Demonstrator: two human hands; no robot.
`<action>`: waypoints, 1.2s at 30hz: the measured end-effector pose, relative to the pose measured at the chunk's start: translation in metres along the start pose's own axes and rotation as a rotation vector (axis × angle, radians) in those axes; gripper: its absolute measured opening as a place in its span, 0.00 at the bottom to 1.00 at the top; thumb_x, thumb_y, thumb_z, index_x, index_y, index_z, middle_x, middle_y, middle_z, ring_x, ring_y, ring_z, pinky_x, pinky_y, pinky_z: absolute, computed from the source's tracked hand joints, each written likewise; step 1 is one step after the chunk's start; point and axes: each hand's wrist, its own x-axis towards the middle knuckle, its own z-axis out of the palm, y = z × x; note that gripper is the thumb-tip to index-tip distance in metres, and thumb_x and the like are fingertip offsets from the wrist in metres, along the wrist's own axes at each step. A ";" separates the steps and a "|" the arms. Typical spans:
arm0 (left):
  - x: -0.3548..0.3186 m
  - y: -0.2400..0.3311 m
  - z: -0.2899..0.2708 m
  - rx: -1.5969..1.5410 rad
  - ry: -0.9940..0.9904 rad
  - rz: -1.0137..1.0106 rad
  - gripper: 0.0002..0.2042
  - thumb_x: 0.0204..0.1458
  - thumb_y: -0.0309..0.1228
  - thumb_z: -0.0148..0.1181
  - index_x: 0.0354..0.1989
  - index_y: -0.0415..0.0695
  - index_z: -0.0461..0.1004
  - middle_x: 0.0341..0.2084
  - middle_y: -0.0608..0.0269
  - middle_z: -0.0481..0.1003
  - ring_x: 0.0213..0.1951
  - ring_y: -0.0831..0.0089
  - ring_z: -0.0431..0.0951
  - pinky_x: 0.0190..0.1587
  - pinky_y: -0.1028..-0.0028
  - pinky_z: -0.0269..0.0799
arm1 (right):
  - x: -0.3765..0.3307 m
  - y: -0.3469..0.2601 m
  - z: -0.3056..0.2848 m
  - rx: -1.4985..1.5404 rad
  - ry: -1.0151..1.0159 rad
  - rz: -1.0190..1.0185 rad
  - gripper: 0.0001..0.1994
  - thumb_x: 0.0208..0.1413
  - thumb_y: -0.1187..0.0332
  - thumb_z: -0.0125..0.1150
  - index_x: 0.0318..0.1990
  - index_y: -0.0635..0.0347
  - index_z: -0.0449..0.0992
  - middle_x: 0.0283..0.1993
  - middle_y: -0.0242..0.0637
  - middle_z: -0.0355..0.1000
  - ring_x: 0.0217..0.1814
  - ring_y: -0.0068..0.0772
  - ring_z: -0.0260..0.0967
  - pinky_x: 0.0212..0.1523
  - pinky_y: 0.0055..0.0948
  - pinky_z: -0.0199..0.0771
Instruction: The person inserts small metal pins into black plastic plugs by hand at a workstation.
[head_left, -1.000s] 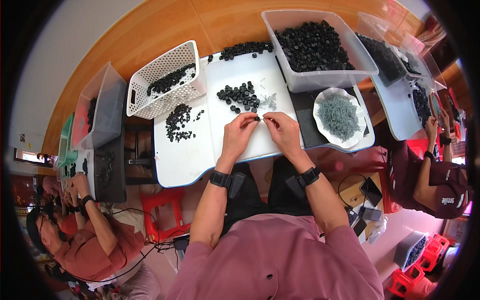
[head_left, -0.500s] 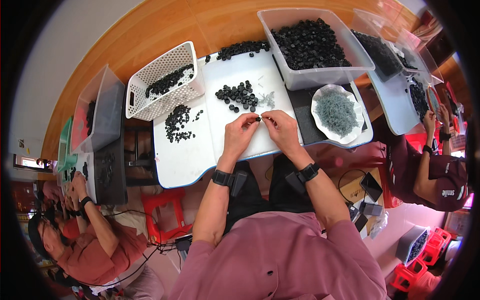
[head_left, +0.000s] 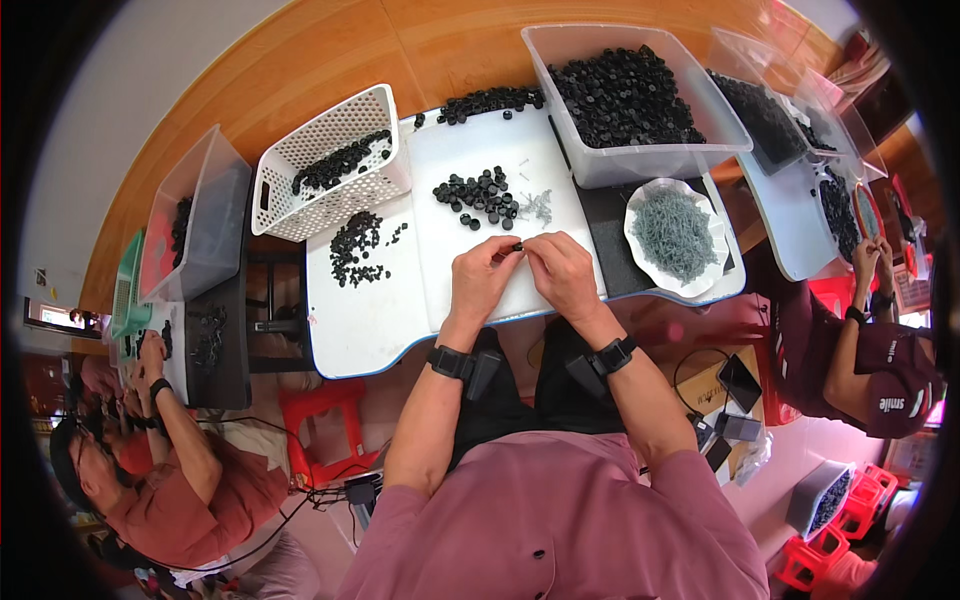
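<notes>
Above the table's near edge, my left hand (head_left: pixel 480 277) pinches a small round black part (head_left: pixel 518 247) between thumb and fingertips. My right hand (head_left: pixel 562 268) meets it there, its fingers pinched together at the part's right side. Whatever lies within the right fingertips is too small to make out. Just beyond my hands lies a cluster of black round pieces (head_left: pixel 478 195) on the white tabletop (head_left: pixel 440 270). Beside that cluster is a small heap of thin grey pins (head_left: pixel 537 208).
A scalloped white dish (head_left: pixel 636 262) of grey pins stands right; behind it is a clear bin (head_left: pixel 650 160) of black pieces. At left are a perforated white basket (head_left: pixel 330 205) and smaller black parts (head_left: pixel 355 245). Co-workers sit on both sides, one at left (head_left: pixel 180 490).
My hands have come slightly nearer to me, still fingertip to fingertip. The black part now shows less between them. The whole view has shifted a little.
</notes>
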 end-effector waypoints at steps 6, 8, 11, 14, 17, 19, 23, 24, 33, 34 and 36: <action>0.000 -0.002 0.000 0.035 0.035 0.085 0.11 0.54 0.24 0.71 0.45 0.40 0.85 0.32 0.58 0.86 0.31 0.74 0.85 0.36 0.75 0.79 | 0.002 -0.005 -0.002 0.025 -0.019 -0.034 0.10 0.48 0.82 0.68 0.39 0.62 0.79 0.35 0.39 0.77 0.37 0.44 0.77 0.38 0.39 0.78; 0.001 -0.001 0.000 0.019 0.032 0.073 0.11 0.53 0.24 0.70 0.45 0.40 0.85 0.32 0.58 0.86 0.31 0.74 0.85 0.36 0.74 0.79 | 0.001 -0.002 -0.001 0.020 -0.014 0.000 0.10 0.49 0.82 0.68 0.39 0.62 0.79 0.35 0.40 0.77 0.38 0.45 0.77 0.38 0.39 0.78; 0.002 -0.001 -0.001 0.001 0.020 0.059 0.11 0.54 0.24 0.70 0.45 0.40 0.84 0.32 0.58 0.86 0.31 0.74 0.85 0.36 0.74 0.79 | 0.001 -0.002 0.001 0.067 -0.001 0.075 0.09 0.49 0.82 0.68 0.38 0.63 0.80 0.35 0.41 0.78 0.38 0.46 0.77 0.39 0.39 0.79; 0.001 -0.002 -0.002 0.003 0.003 0.068 0.11 0.54 0.24 0.70 0.45 0.39 0.84 0.33 0.58 0.86 0.31 0.73 0.85 0.37 0.74 0.80 | 0.003 0.001 0.001 0.109 -0.045 0.040 0.08 0.49 0.81 0.68 0.38 0.63 0.81 0.35 0.42 0.78 0.38 0.47 0.77 0.39 0.39 0.79; 0.002 -0.005 -0.002 -0.023 0.006 0.047 0.11 0.54 0.25 0.70 0.46 0.39 0.84 0.33 0.58 0.86 0.32 0.73 0.85 0.38 0.74 0.80 | 0.006 0.001 0.001 0.174 -0.051 0.119 0.07 0.51 0.79 0.69 0.39 0.63 0.81 0.34 0.41 0.78 0.34 0.43 0.78 0.37 0.35 0.78; 0.002 -0.005 -0.002 -0.055 0.018 0.013 0.11 0.54 0.25 0.70 0.46 0.39 0.84 0.33 0.58 0.86 0.32 0.73 0.86 0.38 0.74 0.80 | 0.006 -0.004 -0.002 0.224 -0.058 0.236 0.06 0.52 0.78 0.70 0.39 0.63 0.82 0.34 0.40 0.78 0.32 0.39 0.77 0.35 0.33 0.77; 0.001 -0.002 -0.002 -0.063 0.000 -0.031 0.11 0.54 0.25 0.70 0.46 0.39 0.84 0.33 0.58 0.86 0.33 0.74 0.85 0.38 0.75 0.80 | 0.007 -0.002 -0.004 0.284 -0.066 0.348 0.05 0.55 0.75 0.72 0.38 0.63 0.82 0.32 0.38 0.78 0.28 0.30 0.75 0.31 0.27 0.74; 0.001 -0.002 -0.002 -0.067 -0.001 -0.033 0.11 0.55 0.26 0.70 0.46 0.39 0.84 0.33 0.58 0.86 0.32 0.75 0.85 0.38 0.75 0.80 | 0.008 -0.001 -0.004 0.284 -0.067 0.349 0.05 0.55 0.75 0.72 0.38 0.63 0.82 0.32 0.38 0.78 0.28 0.30 0.75 0.31 0.27 0.74; 0.000 -0.001 -0.002 -0.020 -0.007 0.050 0.11 0.55 0.27 0.70 0.46 0.39 0.82 0.32 0.57 0.85 0.33 0.72 0.85 0.38 0.73 0.79 | 0.004 0.002 0.000 0.266 -0.104 0.341 0.05 0.55 0.75 0.71 0.37 0.63 0.82 0.32 0.39 0.78 0.28 0.31 0.74 0.30 0.27 0.73; 0.000 -0.002 -0.003 -0.019 -0.005 0.049 0.11 0.55 0.27 0.70 0.46 0.39 0.82 0.32 0.57 0.85 0.33 0.72 0.85 0.38 0.73 0.79 | 0.005 0.001 -0.001 0.267 -0.117 0.314 0.05 0.55 0.75 0.71 0.38 0.63 0.82 0.32 0.38 0.78 0.28 0.30 0.74 0.30 0.27 0.73; -0.001 -0.004 -0.003 0.012 0.009 0.051 0.12 0.55 0.26 0.69 0.48 0.40 0.81 0.32 0.57 0.84 0.33 0.72 0.85 0.39 0.73 0.79 | 0.007 -0.001 -0.002 0.269 -0.130 0.284 0.05 0.55 0.75 0.71 0.38 0.63 0.82 0.32 0.38 0.78 0.28 0.30 0.74 0.30 0.26 0.73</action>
